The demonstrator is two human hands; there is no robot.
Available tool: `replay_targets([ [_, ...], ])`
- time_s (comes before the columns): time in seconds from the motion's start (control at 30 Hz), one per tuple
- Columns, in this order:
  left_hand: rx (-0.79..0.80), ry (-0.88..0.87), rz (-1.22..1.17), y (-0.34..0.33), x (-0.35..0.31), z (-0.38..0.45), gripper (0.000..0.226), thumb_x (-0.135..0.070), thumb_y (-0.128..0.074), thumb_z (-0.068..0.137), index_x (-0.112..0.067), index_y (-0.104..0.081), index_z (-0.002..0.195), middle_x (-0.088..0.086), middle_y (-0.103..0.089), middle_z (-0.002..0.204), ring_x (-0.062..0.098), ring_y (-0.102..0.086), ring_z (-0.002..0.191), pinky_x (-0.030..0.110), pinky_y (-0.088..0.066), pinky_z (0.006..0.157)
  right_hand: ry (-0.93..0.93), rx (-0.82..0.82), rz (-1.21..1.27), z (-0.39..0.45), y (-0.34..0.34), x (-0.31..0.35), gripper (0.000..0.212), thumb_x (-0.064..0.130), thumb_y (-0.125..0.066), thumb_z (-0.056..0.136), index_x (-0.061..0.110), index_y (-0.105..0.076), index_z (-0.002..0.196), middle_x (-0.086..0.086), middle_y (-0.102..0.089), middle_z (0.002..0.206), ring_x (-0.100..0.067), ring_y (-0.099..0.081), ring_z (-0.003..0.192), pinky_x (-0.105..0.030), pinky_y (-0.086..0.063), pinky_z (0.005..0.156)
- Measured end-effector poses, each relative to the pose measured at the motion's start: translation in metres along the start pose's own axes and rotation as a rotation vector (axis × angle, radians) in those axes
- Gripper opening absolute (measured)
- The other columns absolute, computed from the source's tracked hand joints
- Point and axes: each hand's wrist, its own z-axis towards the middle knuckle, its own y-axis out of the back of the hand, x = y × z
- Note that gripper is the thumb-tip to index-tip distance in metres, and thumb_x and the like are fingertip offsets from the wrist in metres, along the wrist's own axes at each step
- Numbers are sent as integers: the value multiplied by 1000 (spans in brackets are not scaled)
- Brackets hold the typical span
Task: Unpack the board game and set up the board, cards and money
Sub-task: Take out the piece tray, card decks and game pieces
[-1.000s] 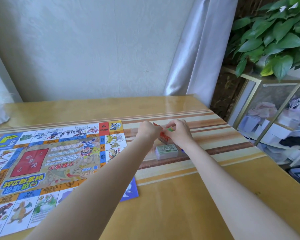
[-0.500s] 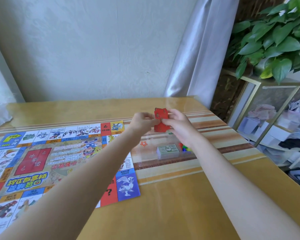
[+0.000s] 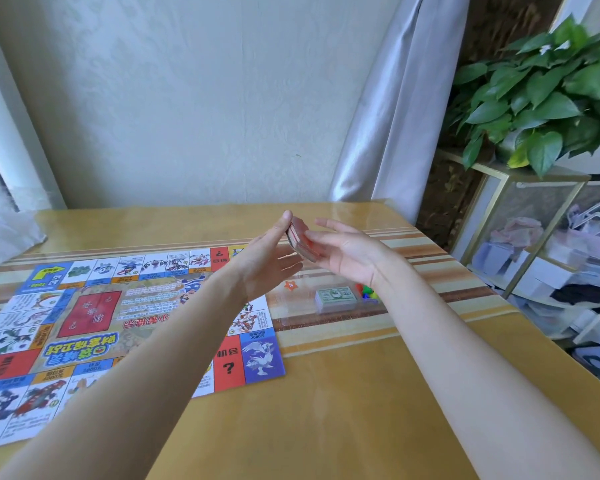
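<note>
A small stack of red cards (image 3: 300, 239) sits up in the air between the two hands, tilted on edge above the far middle of the table (image 3: 326, 410). The left hand (image 3: 269, 258) has its palm turned toward the stack with the fingers straight and close together, the upper fingertip reaching past the top edge of the cards. The right hand (image 3: 347, 249) cradles the stack from the other side, fingers loosely extended and spread a little, the cards resting against its fingers and palm; how firmly either hand clasps them cannot be told.

Directly below the right wrist lies a wrapped bundle of green play money (image 3: 336, 296) on the striped part of the table, and just to the right of it, partly hidden by the forearm, a cluster of small coloured pieces (image 3: 366, 292). Both seem to lie in a clear plastic tray (image 3: 291, 317), whose edges are faint. A small orange star marker (image 3: 290, 285) shows below the left hand.

Under and to the left of the left forearm the game board (image 3: 84, 327) lies spread flat, its printed squares running round a central picture, one corner ending just short of the tray.

Far left of the hands, a crumpled clear plastic wrap (image 3: 4, 226) rests at the table's edge. Well to the right of the right hand stand a leafy green plant (image 3: 541, 98) on a glass-fronted cabinet (image 3: 520, 237), and a pale curtain (image 3: 395, 109) hangs beyond the hands against the wall
</note>
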Motion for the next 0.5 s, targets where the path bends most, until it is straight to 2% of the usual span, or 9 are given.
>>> replay_targets([
  [0.1, -10, -18, -87, -2, 1, -1, 56, -47, -49, 89, -6, -53, 126, 15, -62, 106, 24, -62, 97, 32, -45, 99, 6, -50, -18, -1, -3, 0, 66, -12, -57, 83, 4, -29, 140, -19, -61, 107, -22, -62, 81, -33, -58, 61],
  [0.23, -28, -86, -83, -4, 0, -1, 56, -41, -46, 93, -2, -45, 133, 15, -58, 110, 23, -60, 99, 32, -40, 105, -19, -69, -40, -1, -2, 5, 66, -10, -59, 83, 2, -28, 140, -20, -57, 114, -21, -63, 82, -33, -57, 67],
  [0.33, 0, -102, -40, -7, -3, -3, 59, -42, -49, 90, -2, -45, 133, 16, -57, 116, 22, -59, 96, 27, -47, 93, -64, 50, -134, -3, 1, 4, 46, 0, -59, 85, -5, -46, 129, -18, -60, 110, -19, -68, 80, -28, -59, 74],
  [0.43, 18, -108, -27, -4, -5, -4, 74, -46, -57, 77, 1, -45, 133, 19, -56, 121, 23, -60, 95, 28, -54, 82, -49, 74, -102, 1, 9, 1, 68, 5, -70, 72, -4, -43, 134, -18, -58, 120, -23, -68, 91, -30, -58, 73],
  [0.5, 15, -110, -34, -1, -5, -3, 76, -45, -59, 74, 2, -45, 131, 20, -61, 111, 24, -64, 85, 31, -57, 71, -12, 33, -142, 3, 7, 1, 74, 4, -72, 73, 0, -36, 138, -18, -55, 125, -25, -67, 90, -32, -59, 70],
])
